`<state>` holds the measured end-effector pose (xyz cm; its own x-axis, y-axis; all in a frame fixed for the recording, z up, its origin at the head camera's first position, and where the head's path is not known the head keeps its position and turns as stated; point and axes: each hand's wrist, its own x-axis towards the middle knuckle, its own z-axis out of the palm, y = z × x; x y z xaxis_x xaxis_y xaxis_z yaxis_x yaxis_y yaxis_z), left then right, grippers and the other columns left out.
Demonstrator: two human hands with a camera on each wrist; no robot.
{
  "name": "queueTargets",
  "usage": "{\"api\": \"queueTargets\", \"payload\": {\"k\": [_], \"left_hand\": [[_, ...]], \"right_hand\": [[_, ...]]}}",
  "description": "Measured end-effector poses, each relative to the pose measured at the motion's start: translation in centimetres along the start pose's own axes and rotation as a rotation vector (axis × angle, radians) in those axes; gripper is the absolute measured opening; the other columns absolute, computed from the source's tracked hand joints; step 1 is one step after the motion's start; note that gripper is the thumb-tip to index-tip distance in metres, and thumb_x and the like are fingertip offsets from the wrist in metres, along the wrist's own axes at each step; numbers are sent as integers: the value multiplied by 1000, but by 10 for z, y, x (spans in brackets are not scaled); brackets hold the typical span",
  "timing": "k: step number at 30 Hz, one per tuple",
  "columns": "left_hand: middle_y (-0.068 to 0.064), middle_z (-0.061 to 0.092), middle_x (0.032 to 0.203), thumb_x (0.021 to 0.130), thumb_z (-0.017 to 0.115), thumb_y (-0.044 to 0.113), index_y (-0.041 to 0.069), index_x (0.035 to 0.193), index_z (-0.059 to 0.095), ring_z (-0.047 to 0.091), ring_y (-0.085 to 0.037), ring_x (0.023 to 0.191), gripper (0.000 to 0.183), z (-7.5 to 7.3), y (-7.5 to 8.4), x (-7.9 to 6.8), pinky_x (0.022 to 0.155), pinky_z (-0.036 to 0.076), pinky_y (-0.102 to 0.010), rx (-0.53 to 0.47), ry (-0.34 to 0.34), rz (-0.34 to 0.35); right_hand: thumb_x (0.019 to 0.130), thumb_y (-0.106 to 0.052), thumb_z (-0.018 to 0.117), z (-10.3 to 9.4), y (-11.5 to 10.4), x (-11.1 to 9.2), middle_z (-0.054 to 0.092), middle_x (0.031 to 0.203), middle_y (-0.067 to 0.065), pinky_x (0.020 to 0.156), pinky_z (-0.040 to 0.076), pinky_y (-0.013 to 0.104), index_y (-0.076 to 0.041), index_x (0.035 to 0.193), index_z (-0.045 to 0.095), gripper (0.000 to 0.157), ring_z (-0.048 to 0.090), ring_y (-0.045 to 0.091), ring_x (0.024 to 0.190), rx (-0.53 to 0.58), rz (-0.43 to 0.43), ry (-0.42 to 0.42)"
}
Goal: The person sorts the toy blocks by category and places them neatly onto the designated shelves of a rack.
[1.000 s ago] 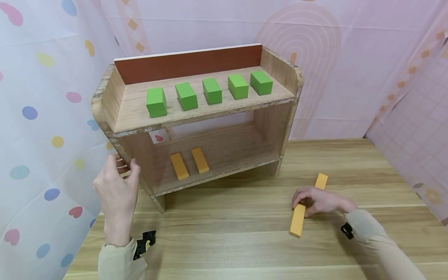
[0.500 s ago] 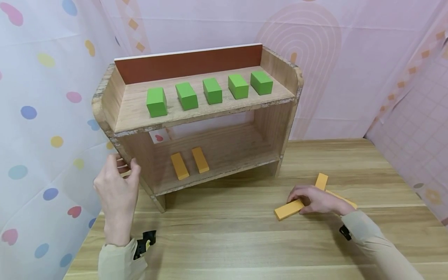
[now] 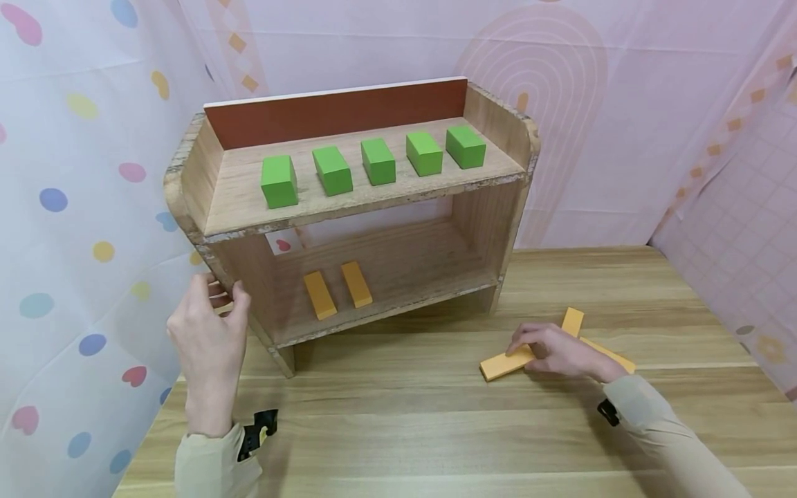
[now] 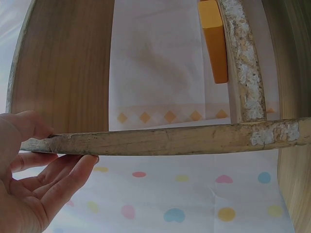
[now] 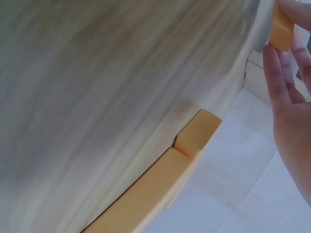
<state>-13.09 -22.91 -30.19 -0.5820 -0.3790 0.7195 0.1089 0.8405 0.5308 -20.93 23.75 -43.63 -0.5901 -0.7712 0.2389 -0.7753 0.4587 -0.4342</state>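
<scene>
My left hand [image 3: 208,339] grips the front edge of the small wooden shelf's left side panel [image 4: 170,141], thumb on one face and fingers on the other. Over the table to the right of the shelf, my right hand [image 3: 563,353] pinches a flat orange block [image 3: 501,365] near one end. The block's free end points left toward the shelf. In the right wrist view the thumb and fingers hold that orange block [image 5: 282,31] at the upper right. Two more orange blocks [image 3: 573,321] [image 3: 607,353] lie on the table just behind and beside this hand, partly hidden by it.
Several green blocks [image 3: 378,162] stand in a row on the shelf's top board [image 3: 249,218]. Two orange blocks [image 3: 320,295] [image 3: 356,284] lie on the lower board [image 3: 423,266], toward its left. Patterned cloth [image 3: 373,41] hangs behind and at both sides of the wooden table [image 3: 398,443].
The block in my right hand has swung from pointing toward me to pointing left. That hand has shifted slightly left and away, uncovering another orange block. The left hand stays put.
</scene>
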Motion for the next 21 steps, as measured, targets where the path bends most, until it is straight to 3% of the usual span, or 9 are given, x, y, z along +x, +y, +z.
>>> {"api": "queueTargets", "payload": {"k": [8,13,21], "left_hand": [[-25,69,90,90,57,13,-9,97,59,69,-39,76,23,-1,0,0,67,22,8,3,-6,-9],[-25,69,90,90,57,13,-9,98,59,69,-39,76,23,-1,0,0,66,24,3,10,-8,-10],[-25,69,90,90,57,14,-8,98,59,69,-39,77,24,0,0,0,66,26,-1,5,-5,-19]], "right_hand": [[68,3,76,-2,-8,12,66,104,-2,87,52,37,-15,104,70,41,62,17,99,-28,-6,107],[66,5,77,-2,-13,22,67,105,4,87,52,38,-14,105,70,44,62,21,101,-35,-22,177],[67,6,76,-2,-23,39,66,105,1,86,53,36,-13,106,70,44,62,19,99,-5,-2,243]]}}
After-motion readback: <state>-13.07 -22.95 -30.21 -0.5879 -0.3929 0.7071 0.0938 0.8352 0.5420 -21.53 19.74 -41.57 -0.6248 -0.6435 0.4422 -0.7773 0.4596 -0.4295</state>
